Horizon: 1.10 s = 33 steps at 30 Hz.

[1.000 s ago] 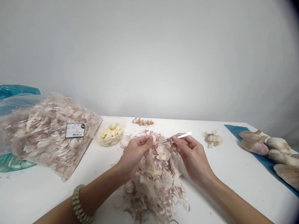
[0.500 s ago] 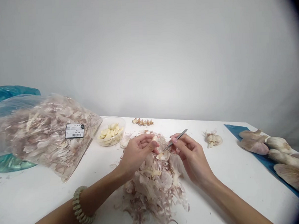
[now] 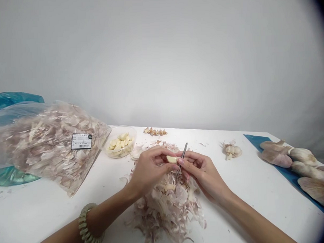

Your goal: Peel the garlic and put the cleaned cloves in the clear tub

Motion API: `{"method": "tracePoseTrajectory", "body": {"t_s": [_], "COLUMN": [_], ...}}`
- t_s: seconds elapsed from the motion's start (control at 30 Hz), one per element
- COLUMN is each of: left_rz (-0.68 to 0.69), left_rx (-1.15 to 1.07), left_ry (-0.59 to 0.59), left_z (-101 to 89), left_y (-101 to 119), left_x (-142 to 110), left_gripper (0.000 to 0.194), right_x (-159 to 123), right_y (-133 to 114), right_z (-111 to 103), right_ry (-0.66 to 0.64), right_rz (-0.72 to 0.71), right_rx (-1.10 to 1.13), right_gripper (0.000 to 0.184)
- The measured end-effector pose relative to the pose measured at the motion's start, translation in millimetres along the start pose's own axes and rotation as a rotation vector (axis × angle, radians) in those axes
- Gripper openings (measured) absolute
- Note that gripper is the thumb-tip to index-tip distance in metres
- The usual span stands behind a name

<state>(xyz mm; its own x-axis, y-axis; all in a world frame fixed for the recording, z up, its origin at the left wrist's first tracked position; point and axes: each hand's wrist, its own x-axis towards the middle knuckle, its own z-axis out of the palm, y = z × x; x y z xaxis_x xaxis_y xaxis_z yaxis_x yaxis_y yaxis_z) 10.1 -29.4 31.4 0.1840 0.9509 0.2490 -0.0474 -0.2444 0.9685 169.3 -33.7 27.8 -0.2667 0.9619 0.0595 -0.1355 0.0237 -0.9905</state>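
Between the thumb and fingers of my left hand [image 3: 151, 168] is a pale peeled garlic clove [image 3: 171, 159]. My right hand [image 3: 203, 169] grips a thin metal tool [image 3: 184, 151], perhaps tweezers or a small knife, its upper end pointing up and away. The thumb and fingertips of my right hand meet the right end of the clove. Both hands hover over a heap of garlic skins [image 3: 167, 210] on the white table. The tool's lower end is partly hidden by my fingers and hard to tell from the skins.
To the left lie a clear bag of garlic skins [image 3: 53, 139] and a clear tub [image 3: 121, 153] with peeled cloves. Unpeeled cloves [image 3: 155, 131] line up at the back. A broken garlic bulb [image 3: 231, 151] and several whole bulbs [image 3: 302, 156] on a blue sheet [image 3: 254, 141] are right.
My right hand has moved left to meet my left hand at the clove. The tool has swung more upright, and the clove now lies sideways between both hands.
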Motion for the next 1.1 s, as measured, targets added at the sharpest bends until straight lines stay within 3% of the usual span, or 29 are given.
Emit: {"method": "tracePoseTrajectory", "body": {"t_s": [0.1, 0.27, 0.53, 0.83, 0.97, 1.1], "left_rz": [-0.003, -0.141, -0.288, -0.225, -0.154, -0.121], "left_rx": [0.025, -0.071, -0.271, -0.302, -0.137, -0.045], "left_ry": [-0.008, -0.004, -0.039, -0.004, 0.074, 0.066], "left_z": [-0.6, -3.8, -6.9, -4.3, -4.4, -1.2], "left_y": [0.9, 0.0, -7.0, -7.1, -6.9, -5.2], "left_x": [-1.3, -1.4, 3.3, 2.5, 1.9, -0.9], "left_gripper": [0.016, 0.035, 0.027, 0.029, 0.026, 0.022], "right_x": [0.0, -0.9, 0.1, 0.0, -0.9, -1.9], "right_y": [1.1, 0.6, 3.0, 0.9, -2.2, -3.7], "right_z": [-0.2, -0.2, 0.5, -1.5, -6.7, -8.7], "right_ry": [-0.009, 0.003, -0.006, 0.068, 0.202, 0.274], "right_rz": [0.005, 0.025, 0.041, -0.048, -0.182, -0.247], "right_rx": [0.009, 0.037, 0.059, 0.013, 0.057, 0.109], "right_gripper": [0.027, 0.023, 0.031, 0.025, 0.019, 0.018]}}
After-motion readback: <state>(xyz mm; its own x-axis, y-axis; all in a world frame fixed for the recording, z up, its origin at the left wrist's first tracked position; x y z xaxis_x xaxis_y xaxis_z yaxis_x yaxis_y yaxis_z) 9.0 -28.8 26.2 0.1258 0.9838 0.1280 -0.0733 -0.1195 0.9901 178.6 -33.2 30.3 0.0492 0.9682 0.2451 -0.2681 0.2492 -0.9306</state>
